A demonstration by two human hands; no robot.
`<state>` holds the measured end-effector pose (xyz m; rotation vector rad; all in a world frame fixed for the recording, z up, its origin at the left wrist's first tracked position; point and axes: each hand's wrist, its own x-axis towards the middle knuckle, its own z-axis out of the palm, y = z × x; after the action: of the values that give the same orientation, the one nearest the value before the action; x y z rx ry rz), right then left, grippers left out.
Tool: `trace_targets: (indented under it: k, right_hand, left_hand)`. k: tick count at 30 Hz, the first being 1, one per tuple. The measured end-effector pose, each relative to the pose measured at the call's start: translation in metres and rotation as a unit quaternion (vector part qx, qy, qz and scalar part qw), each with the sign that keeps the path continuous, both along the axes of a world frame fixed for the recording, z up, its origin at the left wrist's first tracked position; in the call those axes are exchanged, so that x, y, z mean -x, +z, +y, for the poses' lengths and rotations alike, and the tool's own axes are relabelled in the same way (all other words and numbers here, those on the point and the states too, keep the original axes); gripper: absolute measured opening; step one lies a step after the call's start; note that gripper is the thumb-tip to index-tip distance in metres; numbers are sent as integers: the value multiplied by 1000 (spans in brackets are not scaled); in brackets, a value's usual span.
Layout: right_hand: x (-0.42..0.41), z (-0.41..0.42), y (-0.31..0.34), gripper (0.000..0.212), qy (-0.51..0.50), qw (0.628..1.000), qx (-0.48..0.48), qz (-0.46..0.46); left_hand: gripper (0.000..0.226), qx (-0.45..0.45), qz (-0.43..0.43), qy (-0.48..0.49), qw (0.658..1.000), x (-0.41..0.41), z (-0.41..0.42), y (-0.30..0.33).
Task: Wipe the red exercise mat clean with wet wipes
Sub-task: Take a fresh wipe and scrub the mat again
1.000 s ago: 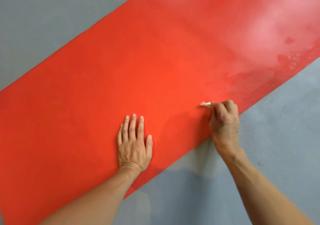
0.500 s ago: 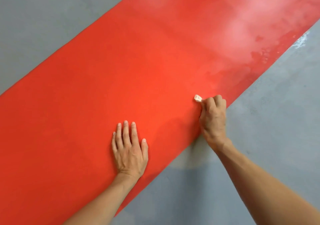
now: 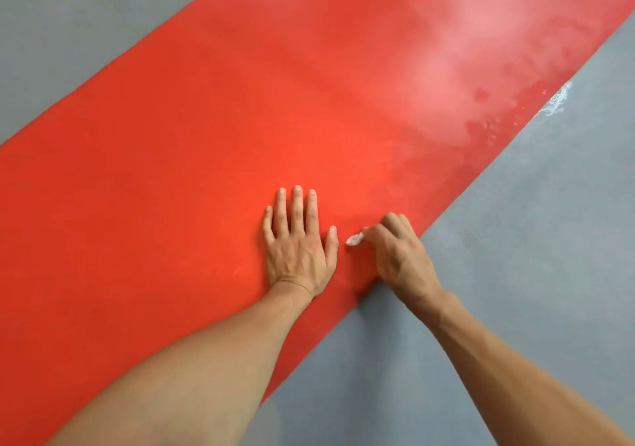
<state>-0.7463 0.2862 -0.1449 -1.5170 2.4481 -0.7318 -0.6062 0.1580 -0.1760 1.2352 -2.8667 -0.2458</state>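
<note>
Wiping right hand [image 3: 400, 256] now beside left hand [image 3: 297, 249]

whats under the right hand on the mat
A small white wet wipe pokes out from the curled fingers of the right hand, which rests on the red mat near its edge. The rest of the wipe is hidden under the hand.

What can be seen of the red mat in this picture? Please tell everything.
The mat is a long, thin, plain red sheet lying flat on the grey floor, running diagonally from lower left to upper right. Its surface looks matte, like rubber or foam. The far right part is paler and shiny, with wet-looking streaks. The left hand presses flat on it near the closer edge. The right hand holds a small white wipe against it beside that edge.
</note>
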Motion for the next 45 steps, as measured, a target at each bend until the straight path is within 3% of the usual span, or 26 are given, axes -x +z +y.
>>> trace_targets:
  k: [4, 6, 9, 12, 15, 19, 21, 25, 28, 30, 32, 34, 40, 42, 45]
  right_hand:
    - [52, -7, -6, 13, -311, 950, 24, -12]
    - [34, -16, -8, 14, -361, 932, 31, -14]
    - [0, -27, -7, 19, -314, 948, 42, -17]
    - [-5, -15, -14, 20, -163, 986, 27, -16]
    - [33, -10, -15, 20, -39, 999, 34, 9]
    - [85, -37, -13, 16, -252, 967, 43, -24]
    - [71, -46, -10, 15, -278, 959, 46, -37]
    - [13, -37, -9, 24, -53, 998, 15, -36]
    - [42, -36, -10, 20, 44, 999, 19, -22]
    - [77, -46, -10, 21, -12, 999, 37, -15]
    - [108, -60, -15, 16, -138, 989, 56, -18]
    - [104, -69, -15, 14, -210, 976, 49, -28]
    - [40, -52, -6, 18, 81, 995, 13, -52]
    - [62, -56, -6, 19, 60, 997, -1, -45]
    - [101, -66, -6, 12, -131, 990, 5, -45]
  left_hand:
    - [73, -1, -9, 4, 1000, 0, -2, -1]
    - [73, 6, -16, 3, 1000, -2, 1, -1]
    - [75, 14, -20, 0, 1000, -1, -1, 0]
    - [76, 29, -27, -5, 999, -1, 0, -1]
    - [77, 30, -27, -3, 999, 0, 1, 0]
    - [78, 42, -29, -2, 999, 1, -3, -2]
    - [77, 39, -33, 0, 999, 0, 1, 1]
    - [76, 35, -35, -1, 999, 1, -1, 1]
    - [76, 35, -37, 2, 999, 2, 0, 2]
    - [76, 34, -34, 2, 999, 3, 0, 2]
    - [77, 34, -34, 1, 999, 3, -1, 1]
    - [77, 31, -35, 3, 999, 3, -1, 1]
    - [77, 24, -38, 0, 999, 3, -2, 2]
    - [77, 17, -37, 1, 999, 2, -1, 3]
    - [77, 11, -34, 1, 999, 3, 0, 2]
